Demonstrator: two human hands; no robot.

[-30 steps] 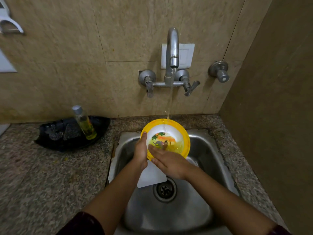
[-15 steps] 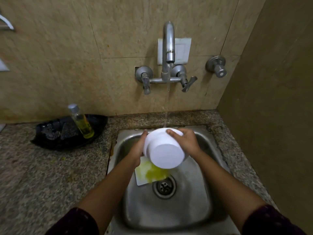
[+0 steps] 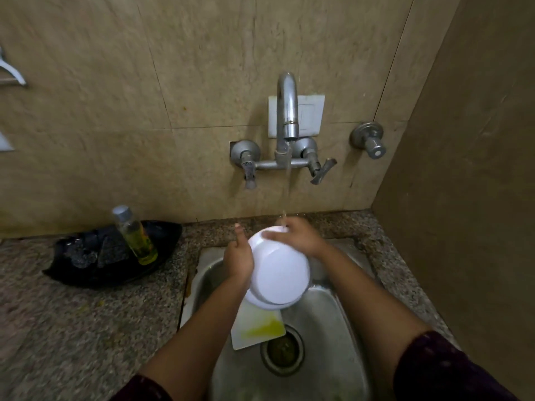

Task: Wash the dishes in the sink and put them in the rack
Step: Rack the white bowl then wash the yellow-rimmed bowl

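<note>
Right hand (image 3: 301, 238) has slid left over far rim of bowl (image 3: 278, 276), fingers flat beneath stream (image 3: 288, 186); left hand (image 3: 238, 260) beside it grips the edge, thumb up.

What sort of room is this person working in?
Probably a home kitchen: a steel sink set in a speckled stone counter, a wall tap running water, and a white bowl held under it.

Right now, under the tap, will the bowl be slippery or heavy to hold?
Likely slippery: water falls on the bowl, and its underside looks smooth. Likely stiff: its rim is round, unbent, between left hand and right hand. Its weight I cannot judge.
</note>
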